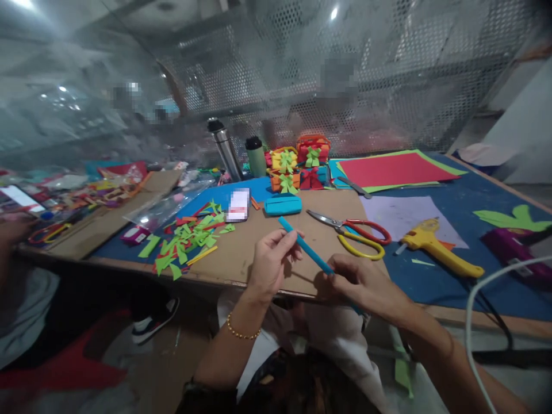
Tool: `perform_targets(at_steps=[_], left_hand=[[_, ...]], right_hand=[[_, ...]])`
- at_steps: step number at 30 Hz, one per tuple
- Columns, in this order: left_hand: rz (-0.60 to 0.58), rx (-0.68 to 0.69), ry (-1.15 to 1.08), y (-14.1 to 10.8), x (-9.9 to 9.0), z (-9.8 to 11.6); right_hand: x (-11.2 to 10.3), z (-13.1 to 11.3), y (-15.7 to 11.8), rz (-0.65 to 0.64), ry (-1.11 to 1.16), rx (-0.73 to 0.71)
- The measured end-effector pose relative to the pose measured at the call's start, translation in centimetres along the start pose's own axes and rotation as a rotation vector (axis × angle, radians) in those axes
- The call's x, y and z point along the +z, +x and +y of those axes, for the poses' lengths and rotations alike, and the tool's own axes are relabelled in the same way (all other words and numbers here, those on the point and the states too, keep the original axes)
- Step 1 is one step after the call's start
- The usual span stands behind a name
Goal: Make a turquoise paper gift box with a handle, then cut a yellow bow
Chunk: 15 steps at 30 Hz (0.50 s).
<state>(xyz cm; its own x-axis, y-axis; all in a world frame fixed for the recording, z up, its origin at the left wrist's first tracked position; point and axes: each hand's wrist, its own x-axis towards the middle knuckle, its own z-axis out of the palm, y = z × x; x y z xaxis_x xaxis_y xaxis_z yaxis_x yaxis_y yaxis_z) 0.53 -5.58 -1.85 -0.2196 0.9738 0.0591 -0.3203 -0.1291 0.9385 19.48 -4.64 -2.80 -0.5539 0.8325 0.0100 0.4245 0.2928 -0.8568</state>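
A narrow blue strip [311,253] is stretched between my two hands above the front edge of the cardboard. My left hand [273,259] pinches it near its upper end, with a gold bead bracelet at the wrist. Lower down and to the right, my right hand [357,279] has its fingers closed on the same strip. Beyond my hands lies a blue rolled piece [283,205] on the cardboard [241,253]. Scissors with red and yellow handles [364,230] rest to the right of it, their blades pointing left.
Green and red scraps [185,238] are heaped left of a phone [238,205]. A yellow glue gun [440,247] lies right. Behind stand decorated bundles [287,163], a steel bottle [225,149] and coloured sheets [397,171]. A person's arm [7,236] shows at far left.
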Motion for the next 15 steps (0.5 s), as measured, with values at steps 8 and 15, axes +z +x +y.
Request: perform_targets(at_steps=[8, 15], left_hand=[[-0.041, 0.006, -0.042, 1.0, 0.0, -0.3], [-0.027, 0.062, 0.220, 7.1, -3.9, 0.4]], right_hand=[[-2.2, 0.0, 0.8, 0.112, -0.162, 0.006], [-6.7, 0.8, 2.0, 0.245, -0.099, 0.074]])
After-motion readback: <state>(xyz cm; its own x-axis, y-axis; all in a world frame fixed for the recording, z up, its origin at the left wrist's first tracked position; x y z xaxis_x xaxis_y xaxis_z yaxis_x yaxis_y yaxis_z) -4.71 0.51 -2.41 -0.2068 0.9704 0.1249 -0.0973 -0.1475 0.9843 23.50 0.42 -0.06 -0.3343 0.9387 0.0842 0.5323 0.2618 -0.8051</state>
